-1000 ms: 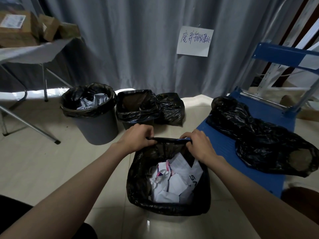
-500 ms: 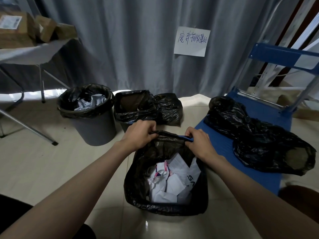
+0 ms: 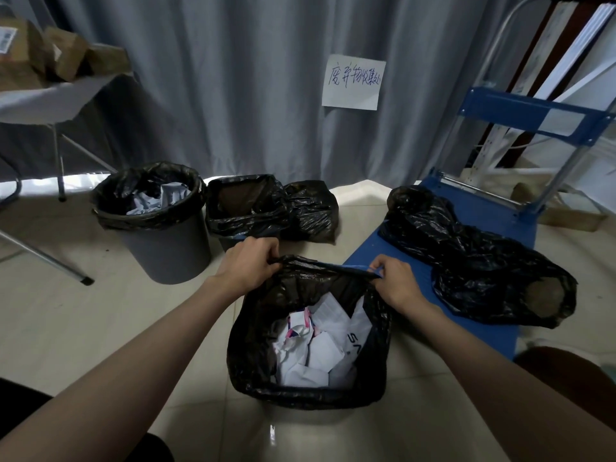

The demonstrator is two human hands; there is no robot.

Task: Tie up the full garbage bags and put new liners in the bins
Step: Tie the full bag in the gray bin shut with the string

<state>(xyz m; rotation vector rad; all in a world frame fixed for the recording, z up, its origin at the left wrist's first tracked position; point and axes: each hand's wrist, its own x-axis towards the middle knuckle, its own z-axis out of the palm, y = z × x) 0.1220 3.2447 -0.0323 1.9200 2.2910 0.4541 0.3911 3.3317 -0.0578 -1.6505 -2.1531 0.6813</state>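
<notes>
The room is dim and cool-toned. Daylight leaks under the grey curtain (image 3: 250,78), leaving a blown-out white strip on the floor (image 3: 76,328). A small glare spot shines on the tiles at the bottom. Black bags (image 3: 466,255) lose detail in shadow. Wide-angle bending curves the edges; focus is slightly soft throughout.

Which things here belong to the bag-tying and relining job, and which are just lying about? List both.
Job:
- near bag, far rim gripped by left hand and right hand
- paper waste inside it
- grey bin, lined, holding paper
- square bin liner
- black bags on the blue cart

Lying about:
- cardboard boxes
- paper sign
- folding table
</notes>
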